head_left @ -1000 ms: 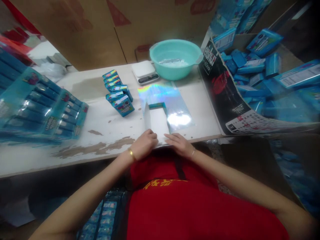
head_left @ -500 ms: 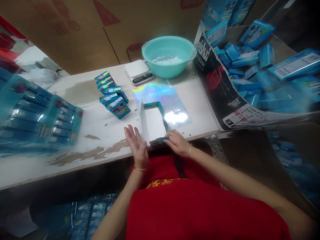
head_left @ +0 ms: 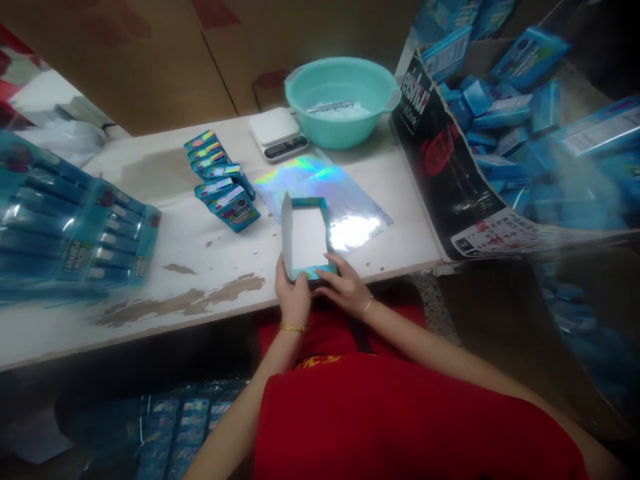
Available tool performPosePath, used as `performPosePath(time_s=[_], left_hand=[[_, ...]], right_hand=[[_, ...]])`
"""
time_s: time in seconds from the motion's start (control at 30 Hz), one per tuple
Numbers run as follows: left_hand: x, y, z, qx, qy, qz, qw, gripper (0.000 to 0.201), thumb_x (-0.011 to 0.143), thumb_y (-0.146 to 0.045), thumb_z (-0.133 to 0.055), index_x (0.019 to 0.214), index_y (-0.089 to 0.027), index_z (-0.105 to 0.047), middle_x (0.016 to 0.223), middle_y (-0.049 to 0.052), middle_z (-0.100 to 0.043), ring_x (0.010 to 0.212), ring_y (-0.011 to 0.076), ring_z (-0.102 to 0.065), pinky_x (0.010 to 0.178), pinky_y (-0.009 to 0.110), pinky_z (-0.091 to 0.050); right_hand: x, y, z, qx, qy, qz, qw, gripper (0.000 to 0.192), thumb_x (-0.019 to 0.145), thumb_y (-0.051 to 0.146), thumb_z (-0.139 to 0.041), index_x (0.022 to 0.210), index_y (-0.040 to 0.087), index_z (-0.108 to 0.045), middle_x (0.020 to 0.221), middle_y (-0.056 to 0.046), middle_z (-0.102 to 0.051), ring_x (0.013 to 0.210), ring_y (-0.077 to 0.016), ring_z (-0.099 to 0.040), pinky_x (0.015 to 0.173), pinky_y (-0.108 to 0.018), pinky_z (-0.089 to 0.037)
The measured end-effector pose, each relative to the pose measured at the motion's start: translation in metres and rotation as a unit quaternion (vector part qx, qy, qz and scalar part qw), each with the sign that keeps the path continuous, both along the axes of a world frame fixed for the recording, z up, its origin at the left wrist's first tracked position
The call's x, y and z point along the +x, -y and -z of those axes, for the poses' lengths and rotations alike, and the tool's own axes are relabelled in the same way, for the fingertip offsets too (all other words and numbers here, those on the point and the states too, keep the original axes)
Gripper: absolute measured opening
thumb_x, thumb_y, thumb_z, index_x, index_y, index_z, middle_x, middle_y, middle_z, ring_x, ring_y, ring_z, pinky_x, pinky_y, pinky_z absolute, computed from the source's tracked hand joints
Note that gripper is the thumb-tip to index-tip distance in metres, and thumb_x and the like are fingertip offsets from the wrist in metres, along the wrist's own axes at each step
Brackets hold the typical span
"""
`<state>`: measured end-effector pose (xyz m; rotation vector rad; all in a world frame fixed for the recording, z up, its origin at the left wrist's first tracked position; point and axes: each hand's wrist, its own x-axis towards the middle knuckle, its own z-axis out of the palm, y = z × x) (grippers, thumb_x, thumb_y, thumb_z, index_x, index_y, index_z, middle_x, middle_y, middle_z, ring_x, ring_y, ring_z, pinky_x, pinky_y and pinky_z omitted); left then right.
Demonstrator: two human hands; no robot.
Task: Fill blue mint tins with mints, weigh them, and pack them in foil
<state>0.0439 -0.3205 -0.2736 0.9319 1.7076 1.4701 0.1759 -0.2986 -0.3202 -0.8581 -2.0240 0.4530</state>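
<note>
An open cardboard box (head_left: 309, 237), white inside with blue-green edges, lies at the table's front edge with its side flap raised on the left. My left hand (head_left: 294, 293) grips its near left corner, thumb on the near wall. Against the near right corner, my right hand (head_left: 347, 287) has its fingers bent round the wall. Beneath and behind the box is a shiny holographic sheet (head_left: 350, 213). To the left stands a row of small blue packs (head_left: 235, 207).
A white scale (head_left: 277, 133) and a turquoise basin (head_left: 340, 100) with white bits inside stand at the back. A black printed carton (head_left: 435, 160) full of blue packs is on the right. Stacked blue packs (head_left: 75, 227) fill the left.
My left hand has moved from beside the flap onto the box's near corner. The near wall of the box now stands upright, and my right hand has shifted slightly along it.
</note>
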Motion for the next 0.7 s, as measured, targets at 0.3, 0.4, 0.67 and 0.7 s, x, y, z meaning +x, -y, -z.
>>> performPosePath(time_s=[0.3, 0.4, 0.67, 0.7], left_hand=[[-0.008, 0.002, 0.009, 0.012, 0.128, -0.039, 0.991, 0.056, 0.07, -0.014, -0.058, 0.126, -0.014, -0.053, 0.104, 0.007, -0.064, 0.091, 0.0173, -0.06, 0.082, 0.027, -0.05], [0.0, 0.007, 0.001, 0.003, 0.141, -0.026, 0.99, 0.054, 0.074, -0.019, -0.059, 0.127, -0.013, -0.052, 0.103, 0.008, -0.065, 0.09, 0.0169, -0.06, 0.083, 0.028, -0.049], [0.016, 0.012, -0.012, -0.011, 0.11, 0.003, 0.994, 0.051, 0.076, -0.019, -0.054, 0.127, -0.015, -0.053, 0.114, 0.008, -0.063, 0.102, 0.0179, -0.058, 0.094, 0.029, -0.045], [0.014, 0.011, -0.011, -0.008, 0.128, -0.02, 0.992, 0.052, 0.074, -0.017, -0.055, 0.126, -0.014, -0.053, 0.11, 0.009, -0.064, 0.097, 0.0176, -0.06, 0.091, 0.029, -0.047]], right_hand=[[-0.001, 0.011, -0.013, -0.109, -0.059, 0.056, 0.991, 0.062, 0.093, 0.046, -0.044, 0.144, 0.018, -0.022, 0.147, -0.016, -0.025, 0.132, -0.0248, -0.034, 0.103, -0.044, -0.042], [-0.006, 0.023, -0.024, -0.163, -0.067, 0.072, 0.982, 0.08, 0.094, 0.055, -0.032, 0.148, 0.018, 0.014, 0.154, -0.014, 0.001, 0.142, -0.0251, -0.013, 0.112, -0.048, -0.031], [-0.01, 0.028, -0.037, -0.191, -0.082, -0.043, 0.977, 0.095, 0.088, 0.062, -0.041, 0.146, 0.022, 0.024, 0.154, -0.011, 0.014, 0.143, -0.0267, 0.009, 0.116, -0.055, -0.012], [-0.01, 0.028, -0.039, -0.213, -0.102, -0.049, 0.97, 0.094, 0.089, 0.058, -0.042, 0.145, 0.023, 0.025, 0.154, -0.01, 0.014, 0.143, -0.0251, 0.008, 0.116, -0.054, -0.013]])
